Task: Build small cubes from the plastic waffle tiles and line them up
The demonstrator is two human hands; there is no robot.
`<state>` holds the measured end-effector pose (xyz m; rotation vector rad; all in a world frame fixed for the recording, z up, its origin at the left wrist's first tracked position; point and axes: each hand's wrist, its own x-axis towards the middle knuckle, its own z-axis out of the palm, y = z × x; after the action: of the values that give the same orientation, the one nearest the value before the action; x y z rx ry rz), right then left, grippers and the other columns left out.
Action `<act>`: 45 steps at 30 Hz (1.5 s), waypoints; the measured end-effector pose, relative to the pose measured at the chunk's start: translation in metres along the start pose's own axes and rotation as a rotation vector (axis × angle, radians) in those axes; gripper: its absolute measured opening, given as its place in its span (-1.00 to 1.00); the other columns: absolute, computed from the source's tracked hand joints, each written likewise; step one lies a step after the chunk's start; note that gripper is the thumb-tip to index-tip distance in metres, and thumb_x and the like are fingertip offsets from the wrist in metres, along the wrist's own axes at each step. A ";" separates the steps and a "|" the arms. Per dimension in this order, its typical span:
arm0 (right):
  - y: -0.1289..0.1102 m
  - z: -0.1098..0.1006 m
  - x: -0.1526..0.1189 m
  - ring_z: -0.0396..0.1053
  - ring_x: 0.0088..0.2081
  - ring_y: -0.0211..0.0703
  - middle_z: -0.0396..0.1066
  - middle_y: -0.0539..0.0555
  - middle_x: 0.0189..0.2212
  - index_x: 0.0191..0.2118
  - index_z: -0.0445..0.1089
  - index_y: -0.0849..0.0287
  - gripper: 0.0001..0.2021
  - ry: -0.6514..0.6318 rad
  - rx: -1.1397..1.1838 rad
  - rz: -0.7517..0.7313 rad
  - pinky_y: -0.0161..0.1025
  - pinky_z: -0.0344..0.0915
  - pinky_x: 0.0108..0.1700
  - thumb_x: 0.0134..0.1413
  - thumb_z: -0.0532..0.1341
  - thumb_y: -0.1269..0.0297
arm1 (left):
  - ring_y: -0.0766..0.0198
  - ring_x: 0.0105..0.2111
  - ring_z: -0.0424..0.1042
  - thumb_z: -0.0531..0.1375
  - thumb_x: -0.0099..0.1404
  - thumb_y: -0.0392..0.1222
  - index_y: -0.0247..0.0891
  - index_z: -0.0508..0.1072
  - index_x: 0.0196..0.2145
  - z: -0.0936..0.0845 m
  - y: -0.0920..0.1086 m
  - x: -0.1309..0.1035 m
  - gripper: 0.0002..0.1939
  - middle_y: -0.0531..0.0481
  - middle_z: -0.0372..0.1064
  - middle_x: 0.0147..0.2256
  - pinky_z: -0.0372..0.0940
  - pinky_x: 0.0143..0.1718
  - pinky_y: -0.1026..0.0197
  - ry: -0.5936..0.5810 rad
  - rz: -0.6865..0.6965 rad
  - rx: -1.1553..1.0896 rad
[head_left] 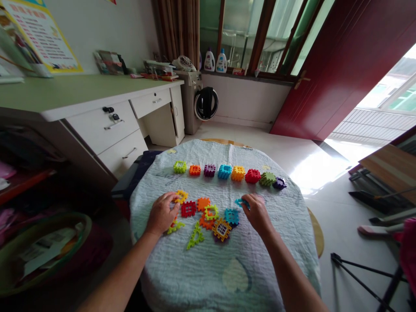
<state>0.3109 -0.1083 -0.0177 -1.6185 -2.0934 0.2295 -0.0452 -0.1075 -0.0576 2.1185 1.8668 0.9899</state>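
My left hand (163,212) has its fingers bent at the left edge of a yellow notched building piece (182,196); it appears to grip that edge. A blue notched piece (239,202) is pinched between the thumb and fingers of my right hand (256,211), which partly covers it. Loose between the hands lie a red square piece (188,209), an orange piece (203,203), a lime frame piece (211,212), a blue square (232,216) and a yellow lattice piece (221,229). Nearer me is a lime triangle piece (195,236). Another lime piece (175,227) lies below my left hand.
Across the far side of the round cloth-covered table (260,268) runs a row of coloured blocks, from a lime block (180,167) to a dark purple one (280,183). A desk (97,93) stands at left, a washing machine (191,104) behind, a tripod leg (364,269) at right.
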 end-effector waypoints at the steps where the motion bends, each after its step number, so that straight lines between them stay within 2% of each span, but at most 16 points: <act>1: -0.001 0.001 -0.004 0.35 -0.26 -0.12 0.41 0.08 -0.33 -0.24 0.42 0.12 -0.83 0.009 0.007 -0.007 -0.24 0.24 -0.16 0.21 0.08 0.36 | 0.05 0.01 0.39 0.08 0.23 -0.13 -0.23 0.46 -0.21 0.000 0.000 0.000 -0.75 -0.15 0.44 -0.07 0.25 0.15 -0.03 -0.001 0.000 0.001; 4: -0.003 0.006 -0.021 0.34 -0.17 -0.09 0.41 0.12 -0.23 -0.19 0.44 0.11 -0.75 -0.007 -0.005 -0.045 -0.21 0.25 -0.09 0.19 0.02 0.44 | 0.06 0.01 0.39 0.09 0.22 -0.14 -0.23 0.46 -0.21 0.001 -0.001 0.000 -0.76 -0.14 0.44 -0.07 0.25 0.15 -0.01 -0.004 0.003 0.000; 8: -0.002 0.004 -0.043 0.26 0.03 -0.02 0.39 0.12 -0.03 -0.10 0.46 0.07 -0.57 -0.082 -0.036 -0.070 -0.08 0.20 0.08 -0.05 0.07 0.57 | 0.06 0.01 0.39 0.09 0.22 -0.16 -0.23 0.46 -0.21 0.003 -0.004 -0.001 -0.78 -0.15 0.44 -0.07 0.25 0.15 -0.03 0.002 0.011 -0.003; 11: 0.000 -0.002 -0.052 0.21 0.11 0.05 0.34 0.15 0.06 -0.03 0.43 0.11 -0.50 -0.093 -0.023 -0.043 0.01 0.17 0.12 -0.15 0.11 0.55 | 0.05 0.00 0.39 0.10 0.21 -0.17 -0.24 0.46 -0.21 0.004 -0.006 -0.001 -0.78 -0.16 0.44 -0.07 0.26 0.14 -0.03 0.008 0.024 -0.004; 15: -0.001 -0.006 -0.052 0.19 0.14 0.10 0.32 0.17 0.11 0.07 0.38 0.11 -0.47 -0.100 -0.010 -0.018 0.07 0.16 0.14 -0.11 0.15 0.47 | 0.05 -0.01 0.40 0.10 0.22 -0.17 -0.24 0.46 -0.22 0.005 -0.008 -0.001 -0.78 -0.16 0.44 -0.08 0.26 0.13 -0.03 0.013 0.034 -0.004; 19: -0.002 -0.003 -0.045 0.29 0.05 0.03 0.44 0.14 -0.01 -0.01 0.42 0.08 -0.58 -0.132 0.050 -0.027 -0.02 0.22 0.09 -0.02 0.12 0.48 | 0.05 -0.02 0.40 0.10 0.21 -0.18 -0.23 0.46 -0.23 0.005 -0.007 0.000 -0.79 -0.15 0.45 -0.09 0.27 0.12 -0.03 0.022 0.038 -0.008; 22: 0.000 -0.001 -0.042 0.39 -0.13 -0.06 0.49 0.13 -0.20 -0.14 0.46 0.11 -0.73 -0.063 0.162 0.018 -0.13 0.30 -0.04 0.14 0.05 0.41 | 0.05 -0.02 0.40 0.10 0.21 -0.18 -0.23 0.47 -0.22 0.005 -0.007 -0.001 -0.78 -0.15 0.45 -0.09 0.27 0.12 -0.03 0.025 0.041 -0.002; 25: 0.006 0.001 -0.045 0.39 -0.39 -0.16 0.46 0.05 -0.39 -0.01 0.38 0.15 -0.70 -0.017 0.288 0.191 -0.23 0.34 -0.28 0.18 0.09 0.24 | 0.05 -0.02 0.41 0.10 0.21 -0.17 -0.24 0.47 -0.22 0.005 -0.008 -0.001 -0.78 -0.16 0.45 -0.09 0.27 0.12 -0.03 0.023 0.043 0.008; 27: 0.010 0.001 -0.050 0.35 -0.48 -0.21 0.44 0.03 -0.37 0.08 0.30 0.16 -0.60 -0.029 0.324 0.273 -0.25 0.33 -0.37 0.12 0.13 0.20 | 0.05 -0.02 0.41 0.10 0.21 -0.16 -0.23 0.47 -0.23 0.005 -0.008 0.000 -0.78 -0.15 0.45 -0.10 0.28 0.12 -0.02 0.023 0.046 0.010; 30: 0.015 -0.003 -0.057 0.43 -0.24 -0.10 0.42 0.15 -0.14 0.03 0.34 0.16 -0.61 0.038 0.201 0.241 -0.16 0.37 -0.17 0.06 0.18 0.20 | 0.05 -0.03 0.41 0.09 0.22 -0.16 -0.23 0.47 -0.23 0.004 -0.007 0.000 -0.78 -0.15 0.45 -0.11 0.28 0.11 -0.02 0.026 0.052 0.006; 32: 0.015 -0.009 -0.060 0.39 -0.06 0.02 0.38 0.19 -0.08 -0.04 0.38 0.16 -0.67 0.093 0.050 0.209 -0.07 0.30 0.01 0.07 0.19 0.19 | 0.06 -0.04 0.41 0.09 0.22 -0.16 -0.23 0.46 -0.23 0.004 -0.007 0.000 -0.78 -0.15 0.45 -0.11 0.28 0.11 -0.01 0.025 0.055 0.003; 34: 0.012 -0.015 -0.061 0.38 -0.07 0.04 0.40 0.19 -0.15 -0.09 0.39 0.16 -0.71 0.057 -0.063 0.231 -0.06 0.27 0.02 0.11 0.18 0.15 | 0.06 -0.04 0.41 0.09 0.21 -0.16 -0.23 0.46 -0.23 0.004 -0.006 0.000 -0.78 -0.15 0.45 -0.11 0.28 0.10 -0.01 0.024 0.055 0.001; 37: -0.002 -0.015 -0.059 0.42 -0.19 -0.01 0.43 0.14 -0.27 -0.13 0.37 0.15 -0.68 -0.109 -0.137 0.328 -0.14 0.29 -0.12 0.17 0.15 0.02 | 0.06 -0.05 0.41 0.09 0.21 -0.16 -0.22 0.46 -0.23 0.004 -0.006 0.000 -0.78 -0.14 0.45 -0.11 0.28 0.10 -0.01 0.025 0.049 0.002; 41: -0.022 -0.003 -0.055 0.41 -0.14 0.04 0.41 0.18 -0.19 -0.08 0.34 0.16 -0.56 -0.168 -0.193 0.390 -0.16 0.27 -0.17 0.12 0.16 -0.11 | 0.06 -0.04 0.41 0.10 0.21 -0.16 -0.22 0.46 -0.24 0.004 -0.006 0.001 -0.79 -0.14 0.45 -0.11 0.28 0.11 -0.01 0.023 0.046 0.005; 43: -0.025 0.000 -0.054 0.39 -0.12 0.05 0.39 0.19 -0.16 -0.04 0.35 0.16 -0.55 -0.169 -0.177 0.364 -0.15 0.27 -0.15 0.10 0.19 -0.07 | 0.06 -0.03 0.41 0.10 0.21 -0.16 -0.21 0.46 -0.24 0.004 -0.007 0.000 -0.79 -0.15 0.45 -0.11 0.28 0.11 -0.01 0.022 0.045 0.003; 45: -0.022 0.000 -0.054 0.37 -0.11 0.01 0.37 0.18 -0.14 0.01 0.36 0.17 -0.59 -0.197 -0.124 0.316 -0.16 0.27 -0.10 0.07 0.22 0.07 | 0.05 -0.03 0.40 0.09 0.21 -0.16 -0.22 0.46 -0.24 0.004 -0.007 0.000 -0.79 -0.15 0.45 -0.10 0.27 0.12 -0.01 0.021 0.046 0.002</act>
<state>0.3020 -0.1659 -0.0235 -2.0759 -2.0154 0.3832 -0.0483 -0.1043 -0.0641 2.1694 1.8369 1.0238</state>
